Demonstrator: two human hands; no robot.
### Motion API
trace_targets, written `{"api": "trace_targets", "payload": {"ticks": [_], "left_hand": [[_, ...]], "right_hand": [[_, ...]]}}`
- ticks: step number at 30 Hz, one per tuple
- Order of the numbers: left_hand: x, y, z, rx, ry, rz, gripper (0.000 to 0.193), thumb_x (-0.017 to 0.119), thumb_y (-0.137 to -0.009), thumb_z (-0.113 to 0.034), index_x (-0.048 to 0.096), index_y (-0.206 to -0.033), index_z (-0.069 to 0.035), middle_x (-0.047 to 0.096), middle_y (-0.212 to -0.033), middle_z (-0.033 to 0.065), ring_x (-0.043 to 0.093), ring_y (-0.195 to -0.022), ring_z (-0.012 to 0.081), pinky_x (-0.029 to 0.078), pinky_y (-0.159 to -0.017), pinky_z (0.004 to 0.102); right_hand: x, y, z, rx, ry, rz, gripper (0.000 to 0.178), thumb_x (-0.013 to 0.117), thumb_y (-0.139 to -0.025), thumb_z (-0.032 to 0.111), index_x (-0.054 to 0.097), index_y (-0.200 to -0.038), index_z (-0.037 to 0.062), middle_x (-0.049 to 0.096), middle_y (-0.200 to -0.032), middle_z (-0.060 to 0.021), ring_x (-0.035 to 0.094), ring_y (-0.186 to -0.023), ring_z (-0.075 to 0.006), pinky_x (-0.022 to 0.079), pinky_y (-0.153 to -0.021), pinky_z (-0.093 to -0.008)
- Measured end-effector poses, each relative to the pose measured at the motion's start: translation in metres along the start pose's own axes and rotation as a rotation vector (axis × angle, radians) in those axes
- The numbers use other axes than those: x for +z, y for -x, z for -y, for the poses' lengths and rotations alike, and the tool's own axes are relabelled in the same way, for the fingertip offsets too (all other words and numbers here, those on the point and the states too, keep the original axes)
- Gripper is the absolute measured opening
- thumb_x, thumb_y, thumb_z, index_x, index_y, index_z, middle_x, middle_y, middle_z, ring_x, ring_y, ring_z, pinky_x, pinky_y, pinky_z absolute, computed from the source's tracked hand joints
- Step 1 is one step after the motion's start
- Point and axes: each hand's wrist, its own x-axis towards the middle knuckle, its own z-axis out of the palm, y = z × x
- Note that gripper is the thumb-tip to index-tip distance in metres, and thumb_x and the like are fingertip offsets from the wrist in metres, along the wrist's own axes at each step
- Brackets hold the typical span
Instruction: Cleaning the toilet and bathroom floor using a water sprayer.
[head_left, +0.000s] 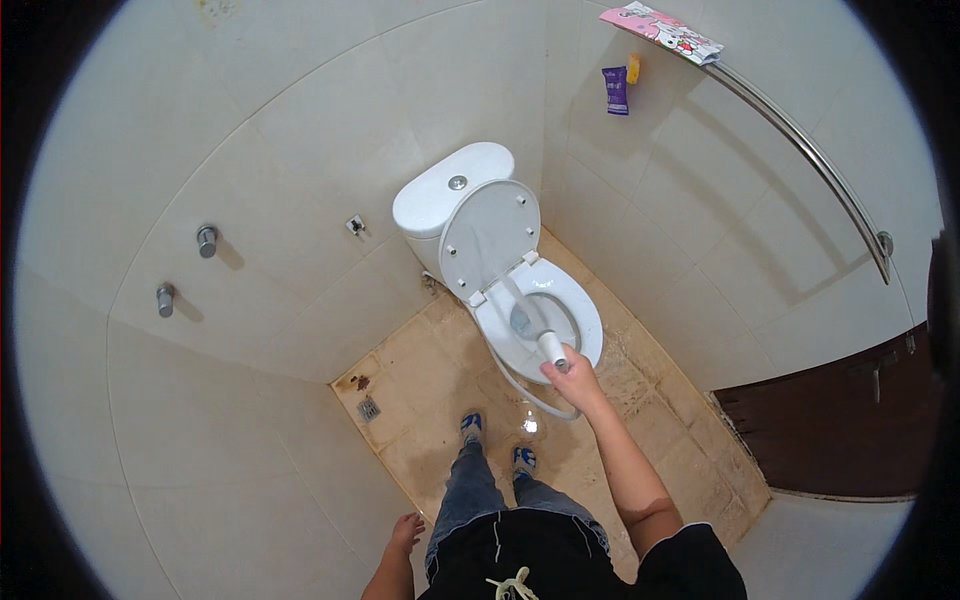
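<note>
A white hand-held bidet sprayer point(550, 346) is in my right hand point(574, 383), fingers wrapped round its handle. From its head a stream of water point(519, 297) runs over the bowl toward the raised toilet lid point(490, 240). The seat point(588, 318) is down on the white toilet. A white hose point(525, 397) loops from below my right hand back along the toilet's left side. Low beside my left leg hangs my left hand point(406, 532), touching nothing, its fingers loosely apart.
The tiled floor point(420, 350) is wet and stained, with a drain point(369, 409) at the left. Two wall valves point(207, 241) stick out on the left. A steel rail point(800, 140) holds a pink packet point(660, 32); a purple packet point(615, 92) hangs below. A dark door point(840, 420) stands right.
</note>
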Motion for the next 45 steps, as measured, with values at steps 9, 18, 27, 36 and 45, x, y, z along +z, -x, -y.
{"api": "trace_targets", "payload": {"ticks": [9,18,27,36,45], "left_hand": [[0.054,-0.067,-0.265,0.485,-0.049,0.106,0.037,0.043,-0.076,-0.025,0.038,-0.110,-0.011,0.052,-0.086,0.0032,0.049,-0.074,0.0102,0.036,-0.052,0.0204],[0.147,-0.092,-0.514,0.532,0.260,0.298,0.049,0.039,-0.077,-0.039,0.021,-0.119,-0.021,0.047,-0.096,0.0039,0.044,-0.087,0.0146,0.032,-0.072,0.0342],[0.184,-0.132,-0.507,0.414,0.460,0.330,0.036,0.040,-0.077,-0.037,0.030,-0.106,-0.017,0.047,-0.089,0.0030,0.047,-0.078,0.0151,0.037,-0.065,0.0318],[0.299,-0.145,-0.333,-0.214,0.836,0.482,0.030,0.049,-0.071,-0.024,0.040,-0.094,-0.009,0.046,-0.091,0.0034,0.045,-0.084,0.0163,0.037,-0.075,0.0312],[0.334,-0.266,-0.271,-0.267,0.442,0.441,0.041,0.047,-0.070,-0.035,0.040,-0.101,-0.009,0.044,-0.101,0.0059,0.041,-0.095,0.0183,0.027,-0.083,0.0413]], "right_hand": [[0.005,-0.022,-0.032,0.401,-0.153,-0.099,0.030,0.055,-0.073,0.028,0.049,-0.088,0.0026,0.044,-0.053,0.0023,0.040,-0.042,-0.0055,0.033,-0.038,-0.0200],[0.036,-0.054,-0.046,0.316,-0.039,-0.141,0.033,0.057,-0.070,0.025,0.049,-0.093,0.0023,0.046,-0.058,0.0028,0.041,-0.048,-0.0045,0.034,-0.042,-0.0195],[0.016,-0.013,-0.056,0.621,-0.243,-0.489,0.028,0.057,-0.072,0.026,0.046,-0.083,0.0024,0.044,-0.054,0.0015,0.040,-0.044,-0.0049,0.034,-0.039,-0.0185],[0.021,0.025,-0.058,0.847,-0.319,-0.706,0.028,0.049,-0.076,0.032,0.042,-0.071,0.0055,0.041,-0.047,-0.0005,0.040,-0.038,-0.0073,0.032,-0.034,-0.0195],[0.032,0.012,-0.104,0.890,-0.348,-0.672,0.025,0.050,-0.076,0.027,0.041,-0.073,0.0048,0.041,-0.048,-0.0003,0.040,-0.039,-0.0070,0.032,-0.034,-0.0193]]}}
